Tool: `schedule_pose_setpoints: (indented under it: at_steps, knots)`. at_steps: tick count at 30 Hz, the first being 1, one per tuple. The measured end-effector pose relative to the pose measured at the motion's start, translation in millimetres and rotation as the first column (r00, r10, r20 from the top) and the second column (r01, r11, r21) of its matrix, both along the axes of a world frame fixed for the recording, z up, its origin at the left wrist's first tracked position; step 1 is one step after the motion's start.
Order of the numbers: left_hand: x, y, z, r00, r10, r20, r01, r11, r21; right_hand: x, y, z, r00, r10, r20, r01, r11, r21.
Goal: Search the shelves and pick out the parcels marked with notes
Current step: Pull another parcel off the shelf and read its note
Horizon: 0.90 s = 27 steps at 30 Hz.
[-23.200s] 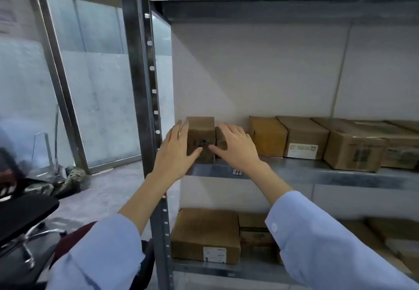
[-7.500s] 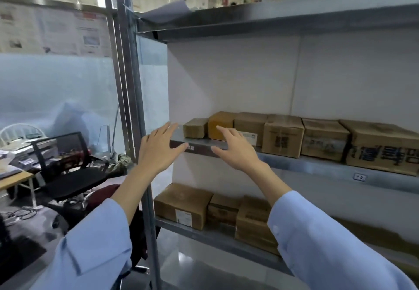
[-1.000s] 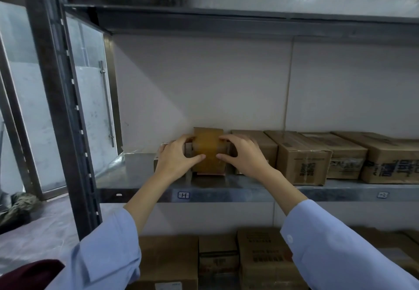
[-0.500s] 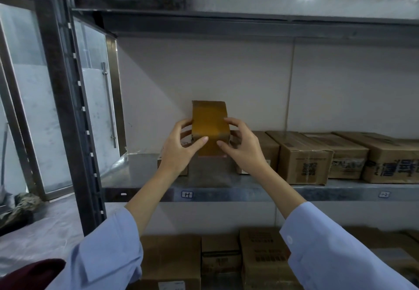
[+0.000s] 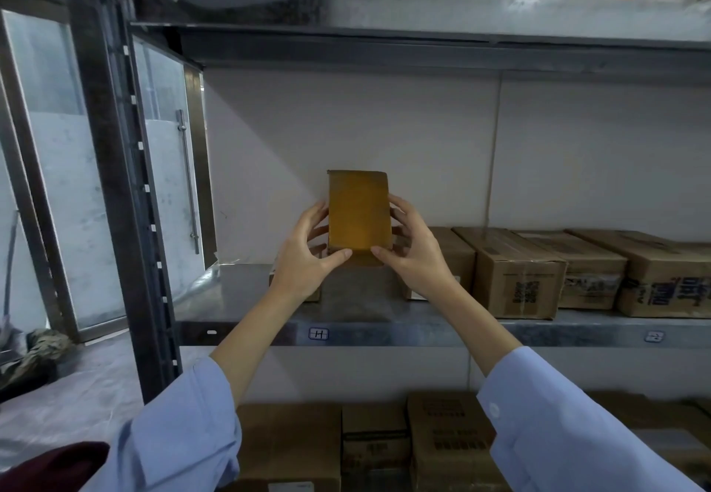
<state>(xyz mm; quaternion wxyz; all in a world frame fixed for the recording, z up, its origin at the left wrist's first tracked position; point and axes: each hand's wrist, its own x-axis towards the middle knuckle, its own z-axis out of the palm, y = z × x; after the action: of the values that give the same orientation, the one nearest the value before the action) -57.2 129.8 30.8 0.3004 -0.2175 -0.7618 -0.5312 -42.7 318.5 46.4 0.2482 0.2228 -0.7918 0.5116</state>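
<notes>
— Holding item one, the parcel [image 5: 358, 214]: where is it?
— I log it upright, clear above the shelf [image 5: 238, 299], between my left hand [image 5: 302, 260] and right hand [image 5: 417, 257]. Both grip its lower sides, thumbs pressed on the front bottom edge.
— Any note?
— I cannot tell; its back is hidden. Both forearms reach up and forward, fingers curled round the sides.

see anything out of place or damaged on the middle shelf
Only the small yellow-brown box, held on end above the shelf by the left hand and right hand, over a gap in the row. The other cartons sit square and look undamaged. No note shows on the face in view.
</notes>
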Motion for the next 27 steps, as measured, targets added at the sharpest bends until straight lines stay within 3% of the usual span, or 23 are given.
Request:
schedule_pose_setpoints:
  at_steps: [7,19,27]
  knots:
    - [-2,-1,0,0.999,-0.002,0.036,0.002,1.0,0.013,0,-3,1,0.999,0.028,0.04,-0.025,0.997,-0.07]
    - [0,-1,-1,0.996,-0.004,0.085,0.005,1.0,-0.009,-9,0,1,0.997,-0.045,0.056,0.046,0.999,-0.019]
    - [0,1,1,0.988,-0.049,0.145,0.03,0.991,0.133,-7,0,-2,0.997,0.015,0.074,-0.011,0.998,-0.054]
